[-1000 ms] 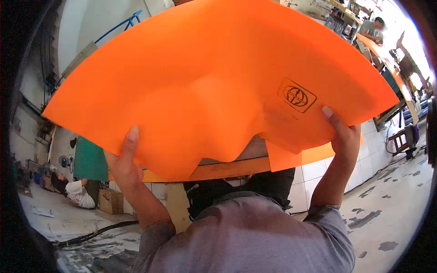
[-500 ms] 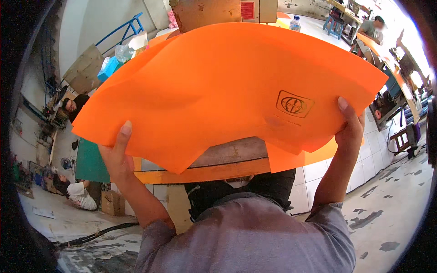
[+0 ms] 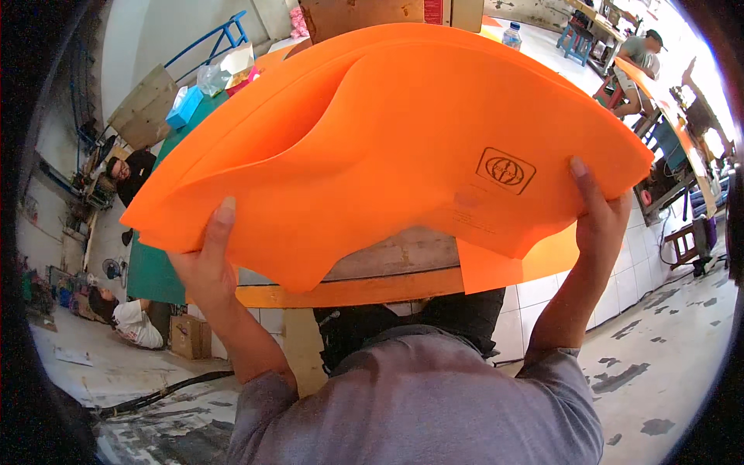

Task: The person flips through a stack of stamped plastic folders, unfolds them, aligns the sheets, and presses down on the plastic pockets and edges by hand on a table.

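Note:
A wide stack of flexible orange sheets (image 3: 387, 147) is held up in front of me and bends in an arc. Its near edge has a cut-out, and a dark printed mark sits on its right part. My left hand (image 3: 205, 260) grips the left end, thumb on top and fingers hidden underneath. At the right end my right hand (image 3: 603, 221) does the same. Toward the upper left the top sheet bulges away from the layer behind, leaving a gap. Below the stack shows the worktable (image 3: 364, 291) with an orange-yellow front edge, and another orange piece (image 3: 519, 263) lies at its right.
On a green surface (image 3: 155, 267) to the left stands a blue tissue box (image 3: 184, 107). A water bottle (image 3: 512, 36) is at the back. Co-workers sit at the left (image 3: 139, 322) and far right (image 3: 639, 58). A dark cable (image 3: 170, 399) crosses the floor.
The top sheet has buckled and parted from the layer behind at the upper left. The stack's ends have dipped slightly, and both hands keep their hold.

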{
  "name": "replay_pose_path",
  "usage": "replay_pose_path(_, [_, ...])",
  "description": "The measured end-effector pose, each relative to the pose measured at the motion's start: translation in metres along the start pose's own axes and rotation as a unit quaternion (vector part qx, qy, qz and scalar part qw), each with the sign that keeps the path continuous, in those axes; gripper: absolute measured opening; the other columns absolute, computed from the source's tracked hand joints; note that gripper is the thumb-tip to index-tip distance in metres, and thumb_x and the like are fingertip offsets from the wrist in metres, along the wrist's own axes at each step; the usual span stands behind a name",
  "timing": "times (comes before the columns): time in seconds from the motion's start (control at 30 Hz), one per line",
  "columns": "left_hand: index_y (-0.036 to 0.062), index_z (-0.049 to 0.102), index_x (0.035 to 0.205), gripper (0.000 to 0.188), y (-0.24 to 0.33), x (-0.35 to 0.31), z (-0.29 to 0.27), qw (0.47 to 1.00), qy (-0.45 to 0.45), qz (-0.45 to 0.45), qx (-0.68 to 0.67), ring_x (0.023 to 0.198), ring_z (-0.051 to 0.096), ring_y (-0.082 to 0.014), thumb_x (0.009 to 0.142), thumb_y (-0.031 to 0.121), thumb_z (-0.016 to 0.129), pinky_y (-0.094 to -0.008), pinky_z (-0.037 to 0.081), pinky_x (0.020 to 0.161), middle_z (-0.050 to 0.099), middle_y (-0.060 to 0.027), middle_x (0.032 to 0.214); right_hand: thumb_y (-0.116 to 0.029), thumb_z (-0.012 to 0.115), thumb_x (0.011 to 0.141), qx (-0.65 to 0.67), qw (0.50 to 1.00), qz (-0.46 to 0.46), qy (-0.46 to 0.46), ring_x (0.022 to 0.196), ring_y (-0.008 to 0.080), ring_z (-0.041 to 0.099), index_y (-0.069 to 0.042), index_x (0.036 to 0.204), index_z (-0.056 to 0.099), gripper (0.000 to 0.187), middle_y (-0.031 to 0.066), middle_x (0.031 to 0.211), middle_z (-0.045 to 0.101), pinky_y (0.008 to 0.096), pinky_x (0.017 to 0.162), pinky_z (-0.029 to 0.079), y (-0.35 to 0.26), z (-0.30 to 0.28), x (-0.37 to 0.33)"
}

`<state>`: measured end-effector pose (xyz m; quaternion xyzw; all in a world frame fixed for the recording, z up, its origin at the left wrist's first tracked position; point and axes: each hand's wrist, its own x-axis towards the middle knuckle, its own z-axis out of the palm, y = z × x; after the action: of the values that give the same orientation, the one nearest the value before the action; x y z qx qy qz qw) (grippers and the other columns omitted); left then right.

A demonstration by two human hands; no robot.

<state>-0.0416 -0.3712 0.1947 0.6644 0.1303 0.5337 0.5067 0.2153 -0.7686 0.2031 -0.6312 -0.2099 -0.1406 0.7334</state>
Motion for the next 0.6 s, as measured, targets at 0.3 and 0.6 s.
replay_pose_path(0.3, [-0.0013,0.054,0.142,0.064,-0.016,-0.005,-0.019,0.997,-0.014,0.063,0.031,0.123,0.062,-0.0253,0.087,0.004,0.084,-0.0414,0.052,0.106,0.062,-0.0134,0.138,-0.009,0.080,0.088,0.036,0.999,-0.032,-0.010,0.114,0.0198,0.066,0.002,0.135,0.060,0.052,0.0107,0.125,0.069,0.0346,0.101,0.051,0.013,-0.016,-0.006])
replay_pose_path(0.6, [-0.0006,0.051,0.145,0.065,-0.026,-0.004,-0.026,0.999,-0.024,-0.006,0.024,0.126,0.061,-0.0268,0.088,0.004,0.082,-0.0433,0.047,0.113,0.061,-0.0133,0.141,-0.006,0.081,0.090,0.015,1.000,0.002,-0.001,0.108,0.0179,0.068,0.003,0.132,0.063,0.046,0.0108,0.119,0.072,0.0345,0.096,0.054,0.003,-0.009,-0.006])
